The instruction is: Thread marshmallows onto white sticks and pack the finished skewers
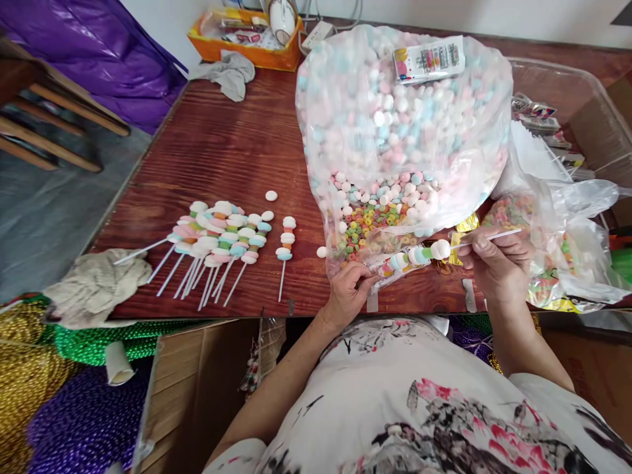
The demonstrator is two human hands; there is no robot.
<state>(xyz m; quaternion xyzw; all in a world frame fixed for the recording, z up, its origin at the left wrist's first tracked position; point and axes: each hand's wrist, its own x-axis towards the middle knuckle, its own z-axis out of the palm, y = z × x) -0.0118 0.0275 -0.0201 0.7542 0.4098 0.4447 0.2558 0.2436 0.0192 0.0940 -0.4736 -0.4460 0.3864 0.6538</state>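
My right hand pinches the white stick of a candy skewer, which lies nearly level in front of me. White, pink and blue marshmallows alternate with green and orange pieces along it. Closed at the skewer's far end, my left hand grips what looks like a clear plastic sleeve around the lower candies. Just behind both hands, a large clear bag of marshmallows lies with its mouth toward me. Colourful gummy rings are heaped at that mouth. Gold ties lie beside my right hand.
Several finished skewers are piled at left, with one skewer apart and a loose marshmallow behind. A cloth hangs over the front edge. An orange box stands at the back; a clear bin and gummy bag at right.
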